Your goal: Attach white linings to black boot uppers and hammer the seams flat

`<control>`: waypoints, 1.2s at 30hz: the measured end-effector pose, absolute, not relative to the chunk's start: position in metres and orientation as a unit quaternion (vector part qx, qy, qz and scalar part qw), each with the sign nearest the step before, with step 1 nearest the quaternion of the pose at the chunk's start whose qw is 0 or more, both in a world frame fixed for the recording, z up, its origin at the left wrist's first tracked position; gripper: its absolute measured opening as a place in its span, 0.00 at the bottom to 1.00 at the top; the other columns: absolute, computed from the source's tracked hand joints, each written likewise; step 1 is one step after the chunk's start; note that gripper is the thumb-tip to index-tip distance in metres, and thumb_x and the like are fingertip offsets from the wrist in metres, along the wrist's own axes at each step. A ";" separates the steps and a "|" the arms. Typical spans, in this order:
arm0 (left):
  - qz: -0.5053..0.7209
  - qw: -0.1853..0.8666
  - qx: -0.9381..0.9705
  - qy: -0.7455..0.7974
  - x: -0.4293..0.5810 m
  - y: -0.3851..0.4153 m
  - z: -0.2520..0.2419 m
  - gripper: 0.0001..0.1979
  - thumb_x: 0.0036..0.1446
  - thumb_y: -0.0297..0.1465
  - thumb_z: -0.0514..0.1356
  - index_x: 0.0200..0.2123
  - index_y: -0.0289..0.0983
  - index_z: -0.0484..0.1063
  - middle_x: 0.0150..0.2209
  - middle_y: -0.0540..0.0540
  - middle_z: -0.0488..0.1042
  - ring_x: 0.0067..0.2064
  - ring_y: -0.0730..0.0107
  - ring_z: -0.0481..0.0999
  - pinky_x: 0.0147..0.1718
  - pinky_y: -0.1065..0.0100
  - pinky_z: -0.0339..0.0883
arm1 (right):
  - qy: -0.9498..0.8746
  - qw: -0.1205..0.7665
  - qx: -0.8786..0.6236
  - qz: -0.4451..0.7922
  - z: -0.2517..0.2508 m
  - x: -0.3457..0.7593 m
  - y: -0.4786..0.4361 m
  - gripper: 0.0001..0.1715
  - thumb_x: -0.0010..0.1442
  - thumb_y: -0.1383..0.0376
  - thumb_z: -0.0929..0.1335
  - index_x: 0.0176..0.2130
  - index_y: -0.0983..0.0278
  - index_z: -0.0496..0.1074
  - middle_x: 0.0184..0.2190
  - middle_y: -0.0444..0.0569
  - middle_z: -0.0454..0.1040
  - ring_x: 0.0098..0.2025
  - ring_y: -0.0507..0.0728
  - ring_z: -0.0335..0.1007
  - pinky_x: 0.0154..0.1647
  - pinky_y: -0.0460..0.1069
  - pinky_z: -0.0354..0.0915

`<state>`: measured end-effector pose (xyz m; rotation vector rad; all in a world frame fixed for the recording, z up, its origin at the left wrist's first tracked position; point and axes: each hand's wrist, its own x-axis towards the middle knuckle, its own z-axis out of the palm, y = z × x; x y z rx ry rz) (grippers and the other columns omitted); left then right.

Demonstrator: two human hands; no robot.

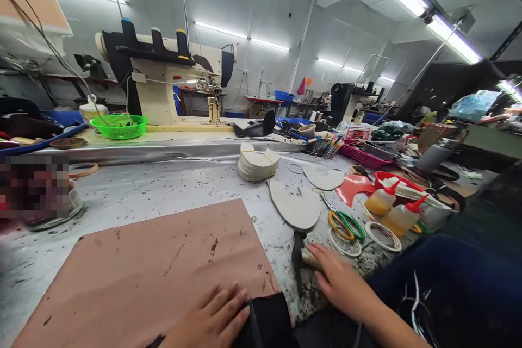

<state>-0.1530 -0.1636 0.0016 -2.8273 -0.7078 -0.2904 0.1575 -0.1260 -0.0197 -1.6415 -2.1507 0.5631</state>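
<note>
My left hand (pixel 214 318) lies flat with fingers stretched out on a brown paper sheet (pixel 150 272), touching a black piece of material (pixel 267 321) at the near table edge. My right hand (pixel 340 280) rests on the stained table, fingers curled over a small pale handle next to a dark tool (pixel 297 261). Just beyond it lie a white sole-shaped cutout (pixel 296 204), scissors with yellow and green handles (pixel 346 224) and white tape rings (pixel 382 235).
A stack of white insoles (pixel 258 163) sits mid-table. Two glue bottles with red caps (pixel 402 216) stand at right beside a red basket (pixel 391 178). A sewing machine (pixel 163 81), a green bowl (pixel 119 126) and a pink tray (pixel 362 156) line the back.
</note>
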 end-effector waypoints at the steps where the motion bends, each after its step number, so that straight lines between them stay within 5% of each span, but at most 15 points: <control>1: -0.078 0.060 -0.957 -0.274 -0.145 -0.162 0.005 0.16 0.57 0.36 0.58 0.48 0.38 0.69 0.49 0.47 0.73 0.47 0.64 0.72 0.42 0.68 0.66 | -0.782 0.147 -0.592 0.127 -0.025 0.152 -0.119 0.30 0.52 0.71 0.61 0.55 0.69 0.65 0.52 0.60 0.68 0.54 0.63 0.61 0.56 0.60 0.56; 5: 0.011 -0.105 -0.887 -0.450 -0.111 -0.156 0.014 0.07 0.50 0.21 0.57 0.32 0.37 0.72 0.35 0.46 0.75 0.35 0.62 0.74 0.32 0.66 0.67 | -0.781 0.079 -0.620 0.023 -0.025 0.139 -0.114 0.32 0.49 0.77 0.59 0.55 0.70 0.65 0.45 0.58 0.73 0.46 0.61 0.68 0.48 0.55 0.63; 11: -0.065 -0.245 -0.816 -0.520 -0.101 -0.145 0.008 0.10 0.49 0.20 0.57 0.35 0.38 0.70 0.36 0.47 0.73 0.40 0.62 0.73 0.37 0.64 0.66 | -0.794 0.011 -0.592 0.136 0.035 0.121 -0.129 0.18 0.51 0.73 0.63 0.40 0.60 0.74 0.36 0.46 0.77 0.38 0.58 0.73 0.36 0.47 0.63; 18: -0.235 -0.144 -0.889 -0.366 -0.109 -0.144 -0.014 0.09 0.55 0.20 0.52 0.32 0.39 0.69 0.31 0.48 0.72 0.33 0.66 0.71 0.31 0.68 0.65 | -0.801 -0.161 -0.559 0.141 0.043 0.101 -0.133 0.11 0.51 0.70 0.66 0.35 0.59 0.74 0.31 0.45 0.78 0.34 0.59 0.74 0.24 0.46 0.53; 24: -0.295 -0.029 -0.912 -0.285 -0.109 -0.146 -0.016 0.14 0.62 0.22 0.44 0.35 0.33 0.68 0.28 0.45 0.71 0.28 0.69 0.69 0.27 0.68 0.66 | -0.812 -0.121 -0.563 0.099 0.047 0.101 -0.126 0.14 0.53 0.72 0.64 0.36 0.57 0.73 0.31 0.42 0.77 0.33 0.56 0.73 0.23 0.47 0.49; 36: -0.258 -0.008 -0.932 -0.255 -0.108 -0.151 -0.013 0.14 0.53 0.17 0.46 0.37 0.31 0.68 0.29 0.42 0.69 0.30 0.65 0.69 0.28 0.66 0.68 | -0.851 -0.094 -0.511 0.079 0.043 0.089 -0.118 0.08 0.54 0.69 0.65 0.34 0.58 0.73 0.27 0.44 0.76 0.29 0.56 0.72 0.21 0.47 0.50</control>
